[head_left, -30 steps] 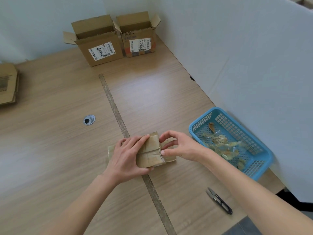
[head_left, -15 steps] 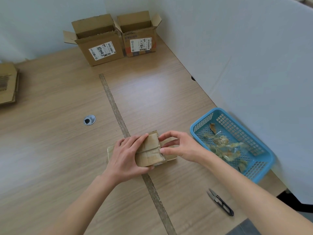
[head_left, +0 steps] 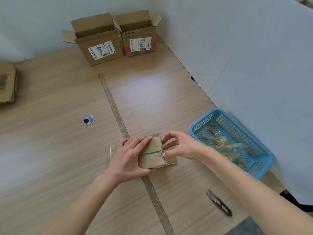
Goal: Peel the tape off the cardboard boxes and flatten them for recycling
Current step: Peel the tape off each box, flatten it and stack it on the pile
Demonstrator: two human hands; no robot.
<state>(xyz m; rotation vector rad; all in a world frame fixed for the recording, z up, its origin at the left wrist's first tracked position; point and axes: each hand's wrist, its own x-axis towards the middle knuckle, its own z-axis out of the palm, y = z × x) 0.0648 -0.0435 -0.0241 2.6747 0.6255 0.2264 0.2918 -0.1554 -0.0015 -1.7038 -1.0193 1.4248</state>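
A small flattened cardboard box (head_left: 152, 155) with clear tape across it lies on the wooden table in front of me. My left hand (head_left: 128, 155) lies flat on its left half and holds it down. My right hand (head_left: 179, 146) is at the box's right edge, thumb and fingertips curled and picking at the end of the tape strip. Two open cardboard boxes with shipping labels stand at the far edge: a larger one (head_left: 98, 41) on the left and a smaller one (head_left: 138, 34) on the right.
A blue plastic basket (head_left: 254, 165) holding peeled tape scraps sits at the right by the white wall. Black thread snips (head_left: 220, 202) lie near the front right. Flattened cardboard (head_left: 6, 82) is stacked at the far left. A round cable grommet (head_left: 88, 119) sits left of the table's seam.
My right hand's fingers have shifted slightly along the box's right edge at the tape end. The left hand and the box have stayed in place.
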